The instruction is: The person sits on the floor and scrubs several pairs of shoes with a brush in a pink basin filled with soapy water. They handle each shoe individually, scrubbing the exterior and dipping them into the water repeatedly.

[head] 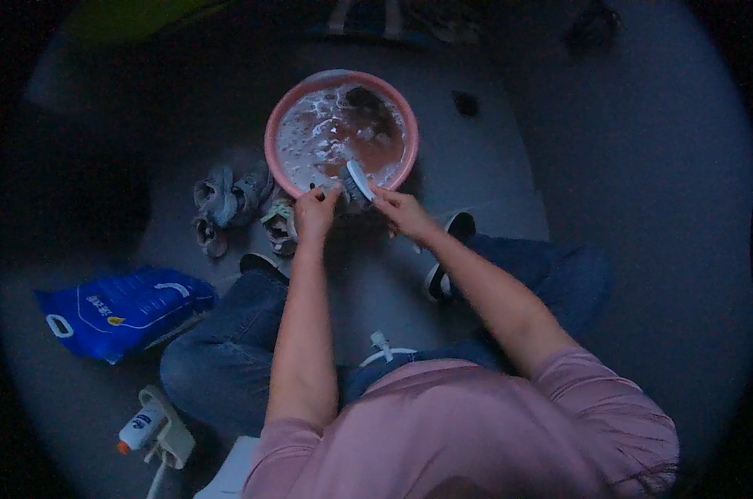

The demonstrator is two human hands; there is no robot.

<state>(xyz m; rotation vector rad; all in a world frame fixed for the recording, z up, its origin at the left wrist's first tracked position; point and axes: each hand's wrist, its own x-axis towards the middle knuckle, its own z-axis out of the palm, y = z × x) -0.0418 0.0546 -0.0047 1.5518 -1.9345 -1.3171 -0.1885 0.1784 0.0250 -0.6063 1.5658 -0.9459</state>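
A round pink plastic basin [271,138] of sudsy, brownish water is on the floor before me, with a dark item partly sunk near its far side. Over the near rim, my right hand [406,215] grips a scrubbing brush [359,180] with a white back and grey bristles. The bristles face left, towards my left hand [316,212]. That hand pinches a small item at the rim, too blurred and dim to name. Just left of it stands a shoe with pale green laces [280,226].
Several worn shoes [217,198] stand left of the basin. A blue plastic bag [133,312] lies by my left knee. Below it a white bottle with an orange cap [140,427] rests in a cream plastic container [180,436]. A small dark thing [466,103] lies right of the basin.
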